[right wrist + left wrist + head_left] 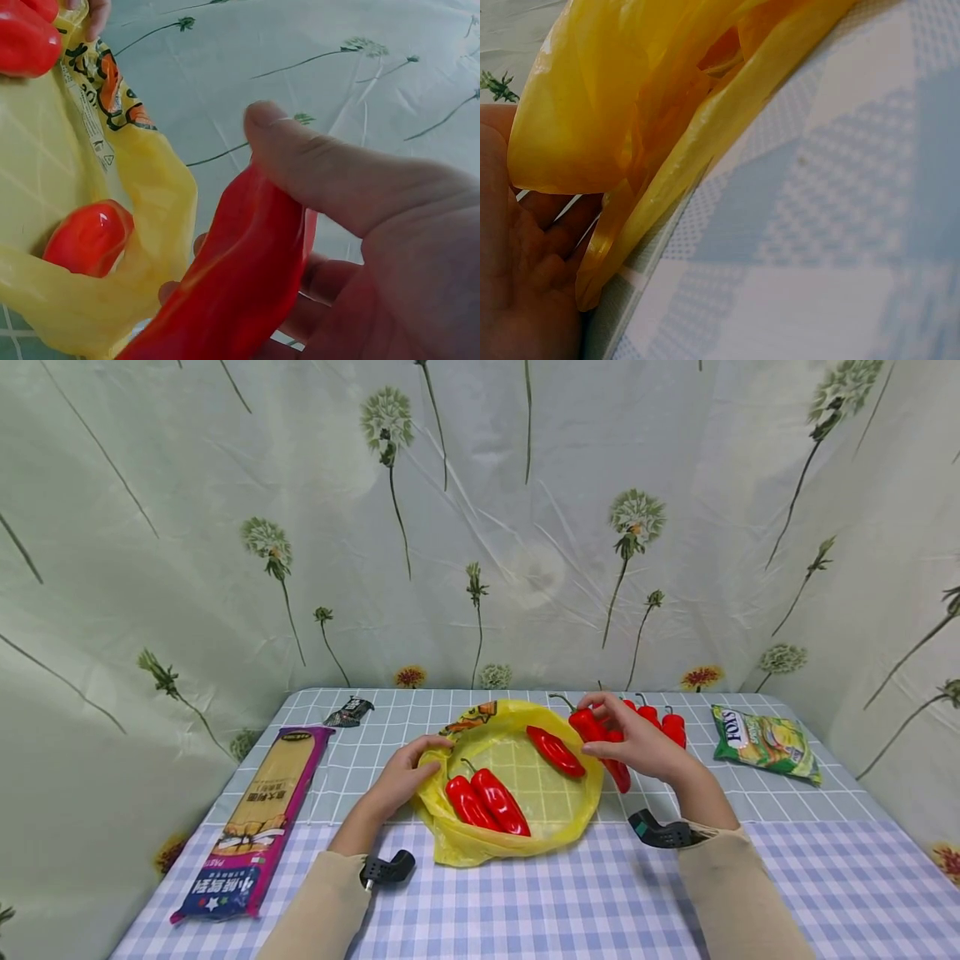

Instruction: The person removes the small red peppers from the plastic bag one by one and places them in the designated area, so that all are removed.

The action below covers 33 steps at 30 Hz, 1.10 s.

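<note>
Red pepper (585, 725) is pinched between thumb and fingers of our right grip (637, 741); we locate the yellow plastic bag (487, 850) beside it, rim held by our left grip (403, 775).

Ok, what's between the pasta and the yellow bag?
The left hand, holding the rim of the bag, and its forearm, above gridded mat and checked cloth. The head view shows this.

Both sleeved forearms (738, 893) reach toward table's (555, 910) far edge. Left hand (403, 774): fingers bent, thumb apart. Right hand (641, 742), nearer right edge: thumb opposing curled fingers, gripping.
</note>
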Each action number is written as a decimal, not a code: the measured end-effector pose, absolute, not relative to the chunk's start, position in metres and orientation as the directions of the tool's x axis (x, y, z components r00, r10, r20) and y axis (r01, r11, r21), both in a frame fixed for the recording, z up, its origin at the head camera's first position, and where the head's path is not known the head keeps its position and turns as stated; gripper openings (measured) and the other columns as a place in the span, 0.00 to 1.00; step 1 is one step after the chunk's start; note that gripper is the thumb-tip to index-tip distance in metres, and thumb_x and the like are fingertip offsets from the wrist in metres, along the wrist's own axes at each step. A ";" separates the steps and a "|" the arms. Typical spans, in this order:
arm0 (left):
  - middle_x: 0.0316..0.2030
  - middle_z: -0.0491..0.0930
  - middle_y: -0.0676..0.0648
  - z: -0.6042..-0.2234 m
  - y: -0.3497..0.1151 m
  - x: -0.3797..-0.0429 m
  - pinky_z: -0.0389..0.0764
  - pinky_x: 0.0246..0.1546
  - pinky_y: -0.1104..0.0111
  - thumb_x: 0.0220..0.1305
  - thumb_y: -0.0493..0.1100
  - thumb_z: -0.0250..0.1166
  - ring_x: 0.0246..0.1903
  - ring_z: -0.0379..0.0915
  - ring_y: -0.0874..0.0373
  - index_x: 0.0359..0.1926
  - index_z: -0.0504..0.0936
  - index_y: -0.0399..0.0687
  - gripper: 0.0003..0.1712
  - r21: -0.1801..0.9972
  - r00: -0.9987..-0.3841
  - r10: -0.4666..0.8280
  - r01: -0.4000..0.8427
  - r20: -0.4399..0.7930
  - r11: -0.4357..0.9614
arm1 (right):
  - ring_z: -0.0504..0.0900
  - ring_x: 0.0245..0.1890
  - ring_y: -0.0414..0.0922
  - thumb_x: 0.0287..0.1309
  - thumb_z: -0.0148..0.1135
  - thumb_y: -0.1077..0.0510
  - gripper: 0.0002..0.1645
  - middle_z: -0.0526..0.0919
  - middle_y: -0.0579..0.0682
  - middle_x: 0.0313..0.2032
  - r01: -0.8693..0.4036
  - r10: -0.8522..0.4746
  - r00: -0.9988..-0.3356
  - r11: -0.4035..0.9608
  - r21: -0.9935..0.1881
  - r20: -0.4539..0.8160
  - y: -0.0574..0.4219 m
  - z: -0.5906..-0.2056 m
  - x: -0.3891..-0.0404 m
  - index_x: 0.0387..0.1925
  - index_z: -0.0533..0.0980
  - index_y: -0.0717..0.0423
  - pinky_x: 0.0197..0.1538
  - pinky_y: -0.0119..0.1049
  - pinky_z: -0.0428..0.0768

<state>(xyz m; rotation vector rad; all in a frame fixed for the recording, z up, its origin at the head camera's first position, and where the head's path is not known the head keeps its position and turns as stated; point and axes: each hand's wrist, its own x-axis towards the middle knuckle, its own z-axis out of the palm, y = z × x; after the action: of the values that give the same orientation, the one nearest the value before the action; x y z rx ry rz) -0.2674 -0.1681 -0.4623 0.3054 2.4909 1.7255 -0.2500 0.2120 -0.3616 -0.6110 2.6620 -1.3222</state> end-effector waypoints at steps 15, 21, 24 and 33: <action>0.69 0.70 0.43 -0.460 -0.168 -0.265 0.73 0.66 0.53 0.68 0.36 0.57 0.68 0.65 0.45 0.62 0.77 0.50 0.22 0.939 -0.975 0.222 0.093 0.017 0.332 | 0.75 0.54 0.57 0.71 0.55 0.50 0.23 0.76 0.60 0.57 -0.264 -0.324 -0.943 0.603 -0.753 0.072 0.225 -0.366 -0.253 0.64 0.65 0.45 0.48 0.45 0.85; 0.70 0.70 0.43 -0.461 -0.168 -0.267 0.71 0.68 0.51 0.68 0.36 0.57 0.70 0.63 0.45 0.62 0.77 0.50 0.22 0.934 -0.975 0.222 0.103 0.026 0.342 | 0.74 0.58 0.59 0.70 0.57 0.52 0.23 0.75 0.61 0.60 -0.232 -0.294 -0.954 0.616 -0.753 0.054 0.233 -0.366 -0.256 0.63 0.66 0.42 0.50 0.50 0.85; 0.69 0.70 0.44 -0.461 -0.169 -0.267 0.71 0.68 0.51 0.68 0.36 0.57 0.70 0.63 0.45 0.61 0.77 0.51 0.22 0.929 -0.974 0.224 0.110 0.031 0.352 | 0.73 0.60 0.61 0.68 0.59 0.53 0.25 0.74 0.62 0.61 -0.212 -0.289 -0.957 0.602 -0.770 0.038 0.238 -0.366 -0.256 0.63 0.65 0.44 0.48 0.49 0.86; 0.69 0.71 0.45 -0.460 -0.170 -0.267 0.75 0.66 0.55 0.68 0.36 0.56 0.69 0.64 0.46 0.61 0.78 0.53 0.22 0.924 -0.973 0.228 0.117 0.033 0.364 | 0.74 0.59 0.65 0.67 0.60 0.53 0.26 0.70 0.64 0.63 -0.188 -0.303 -0.953 0.580 -0.793 0.004 0.248 -0.366 -0.256 0.64 0.65 0.48 0.46 0.48 0.87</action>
<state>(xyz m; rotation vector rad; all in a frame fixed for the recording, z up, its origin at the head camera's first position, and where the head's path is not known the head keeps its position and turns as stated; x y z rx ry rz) -0.2667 -0.1702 -0.4604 0.3183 2.5097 1.6872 -0.2555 0.2483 -0.3663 -0.4180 2.6731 -1.3178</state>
